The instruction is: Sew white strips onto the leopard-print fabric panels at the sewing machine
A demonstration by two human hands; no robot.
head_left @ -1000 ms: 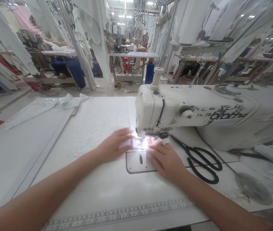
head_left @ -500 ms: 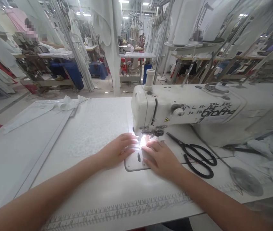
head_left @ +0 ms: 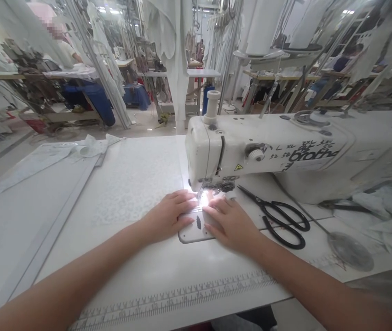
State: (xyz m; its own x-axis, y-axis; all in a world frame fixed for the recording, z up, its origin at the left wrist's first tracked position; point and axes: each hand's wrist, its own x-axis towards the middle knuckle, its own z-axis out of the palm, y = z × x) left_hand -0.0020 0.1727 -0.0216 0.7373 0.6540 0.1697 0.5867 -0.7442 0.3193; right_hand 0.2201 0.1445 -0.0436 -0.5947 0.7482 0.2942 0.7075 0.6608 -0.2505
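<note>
A white sewing machine [head_left: 258, 142] stands in front of me, its lamp glaring brightly around the needle. A pale, faintly patterned fabric sheet [head_left: 130, 184] lies on the table and runs to the left of the needle area. My left hand [head_left: 170, 214] rests flat, fingers stretched out over the fabric's edge beside the presser foot. On the other side of the needle, my right hand [head_left: 232, 225] lies with fingers extended and fingertips down by the metal plate [head_left: 198, 232]. Glare hides what lies under the right fingertips. Neither hand visibly grasps anything.
Black scissors [head_left: 275, 216] lie right of my right hand. Farther right are a flat round disc [head_left: 350, 250] and crumpled fabric [head_left: 385, 211]. A printed ruler [head_left: 182, 296] runs along the front edge. Fabric scraps [head_left: 85, 147] sit at the back left.
The camera view has shifted slightly, so the machine and scissors appear a little higher and more to the left. Both hands keep nearly the same places beside the needle.
</note>
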